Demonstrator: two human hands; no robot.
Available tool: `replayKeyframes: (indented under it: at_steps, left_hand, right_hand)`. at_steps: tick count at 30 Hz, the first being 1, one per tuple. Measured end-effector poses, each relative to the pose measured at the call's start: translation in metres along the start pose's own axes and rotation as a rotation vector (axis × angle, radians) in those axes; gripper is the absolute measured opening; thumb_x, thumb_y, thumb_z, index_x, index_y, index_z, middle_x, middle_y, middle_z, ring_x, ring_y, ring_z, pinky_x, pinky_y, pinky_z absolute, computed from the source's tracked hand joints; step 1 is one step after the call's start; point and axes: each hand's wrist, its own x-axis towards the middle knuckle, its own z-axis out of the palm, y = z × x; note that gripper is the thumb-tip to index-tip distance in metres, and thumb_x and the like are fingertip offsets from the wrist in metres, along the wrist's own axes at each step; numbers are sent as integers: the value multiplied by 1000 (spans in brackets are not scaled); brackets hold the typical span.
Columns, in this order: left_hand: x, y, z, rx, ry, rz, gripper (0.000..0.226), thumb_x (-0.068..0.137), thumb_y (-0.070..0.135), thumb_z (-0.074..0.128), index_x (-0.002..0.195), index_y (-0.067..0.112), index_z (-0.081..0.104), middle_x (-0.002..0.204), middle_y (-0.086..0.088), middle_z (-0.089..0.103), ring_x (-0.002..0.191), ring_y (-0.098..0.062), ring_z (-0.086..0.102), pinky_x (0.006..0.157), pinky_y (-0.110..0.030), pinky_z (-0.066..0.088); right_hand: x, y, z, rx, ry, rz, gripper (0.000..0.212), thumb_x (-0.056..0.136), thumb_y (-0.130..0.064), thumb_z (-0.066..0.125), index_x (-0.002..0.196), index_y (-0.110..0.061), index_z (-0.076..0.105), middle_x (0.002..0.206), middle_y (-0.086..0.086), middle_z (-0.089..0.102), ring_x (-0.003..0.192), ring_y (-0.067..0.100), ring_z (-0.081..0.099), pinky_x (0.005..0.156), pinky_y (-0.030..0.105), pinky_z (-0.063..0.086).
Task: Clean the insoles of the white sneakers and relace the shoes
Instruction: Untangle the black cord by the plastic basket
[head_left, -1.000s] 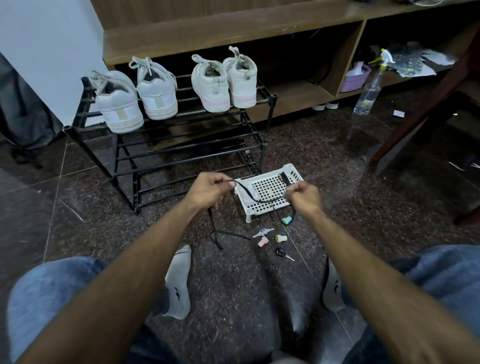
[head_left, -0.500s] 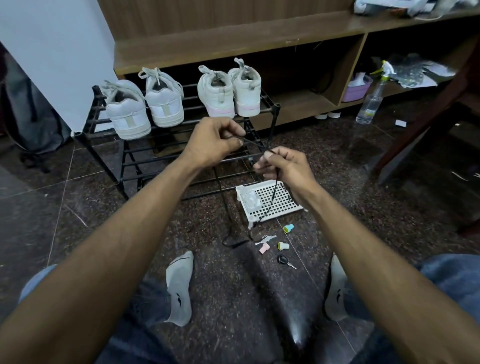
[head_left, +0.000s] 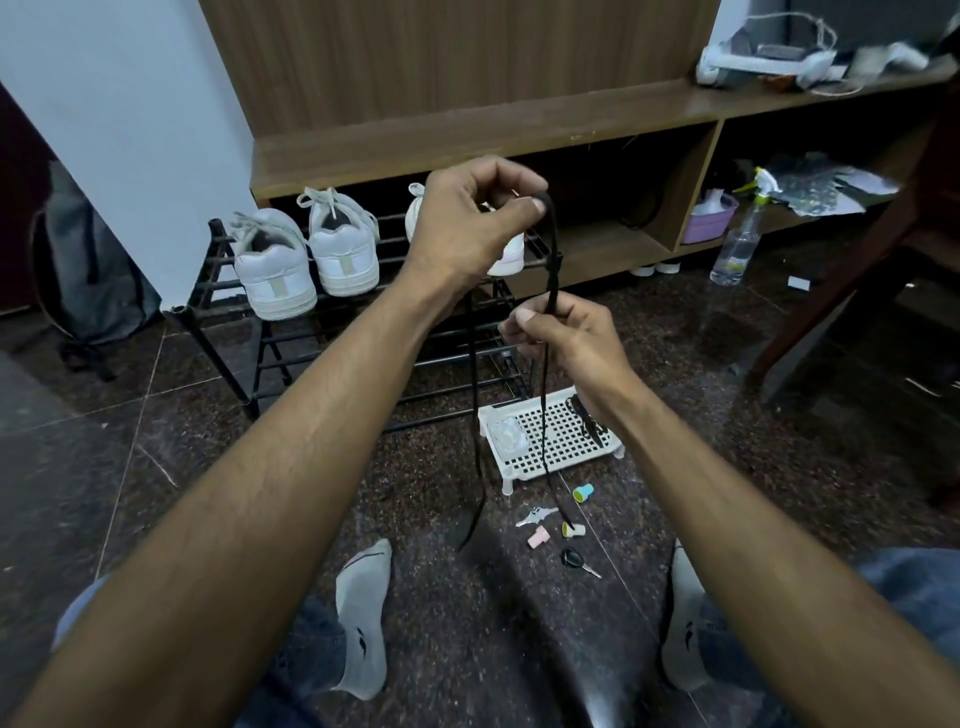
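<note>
A black shoelace (head_left: 544, 415) hangs folded in the air in front of me. My left hand (head_left: 470, 223) pinches its upper bend between thumb and fingers. Lower down, my right hand (head_left: 563, 332) grips both strands in curled fingers. The lace's two ends dangle down to the floor. White sneakers (head_left: 306, 254) stand heel-out on top of a black shoe rack (head_left: 332, 332); my left hand hides most of a second pair (head_left: 506, 260). Another black lace (head_left: 584, 418) lies on a white perforated tray (head_left: 556, 441) on the floor.
Small coloured caps (head_left: 583, 492), keys (head_left: 535, 516) and a black key (head_left: 574, 559) lie on the dark stone floor near my socked feet (head_left: 363, 618). A spray bottle (head_left: 740, 234) and a purple tub (head_left: 709, 221) are by the wooden shelf unit. A wooden chair leg (head_left: 810, 317) stands right.
Both hands have risen with the lace, the left higher than the right. The lace now hangs folded and vertical, and my view has tilted upward.
</note>
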Motion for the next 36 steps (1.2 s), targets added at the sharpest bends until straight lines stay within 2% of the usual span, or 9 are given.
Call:
replayKeyframes:
  at_steps: [3,6,11,15,19,25,28,33,36]
  left_hand:
    - [0,7,3,-51,3,-33,16,81,-6,65,89,8,68,66,-2,53,47,0,45,43,-12,33]
    - [-2,3,4,-25,-24,-35,31,73,-15,61,91,9,69,71,0,54,54,1,47,49,-11,37]
    - [-6,-4,1,172,-168,45,50,61,-16,55,93,20,69,91,5,55,60,11,50,58,-6,37]
    - [-7,-6,-2,340,-272,104,52,63,-10,55,100,23,71,99,9,46,89,5,51,70,-16,38]
    - [-7,-1,-4,555,-277,179,58,65,-12,51,101,28,72,97,16,41,79,12,46,63,-16,35]
    - [-9,-1,0,323,-243,203,54,57,-7,44,94,21,72,108,-10,52,74,-10,48,62,-22,44]
    - [-7,-2,1,248,-212,195,55,56,-9,46,91,25,72,108,-5,54,77,-9,51,67,-15,45]
    - [-6,8,4,64,-178,161,57,57,-16,47,89,26,70,106,1,55,76,-4,55,65,-15,46]
    - [-3,15,2,-31,-127,181,56,57,-19,49,87,23,70,106,-1,58,77,-4,56,64,-15,44]
  right_hand:
    - [-1,-2,3,41,-4,-16,8,87,-12,65,93,-16,68,94,3,74,94,18,69,89,44,49]
    - [-3,-3,7,66,-36,-21,14,83,-18,67,97,-19,67,100,5,73,100,21,68,87,39,49]
    - [-7,-1,11,40,-27,-24,6,92,-12,61,92,-13,67,94,8,73,92,16,68,76,31,46]
    - [-8,1,10,-5,-28,-30,14,95,-15,58,83,-13,66,88,4,73,80,7,66,72,31,44]
    - [-10,6,9,-32,15,-19,15,95,-12,58,81,-11,65,85,5,72,64,-3,59,64,23,40]
    - [-11,14,7,-25,18,3,12,94,-11,60,84,-8,67,86,7,71,67,-2,58,61,18,39]
    - [-10,14,7,18,-13,16,7,91,-9,63,96,-11,67,96,4,72,88,7,63,72,23,46]
    - [-7,11,19,31,-76,-8,29,87,-5,68,113,-15,62,112,9,68,100,8,63,80,19,50]
    - [-5,15,27,-49,-81,2,16,87,-6,68,103,-7,66,97,10,70,92,11,64,87,23,51]
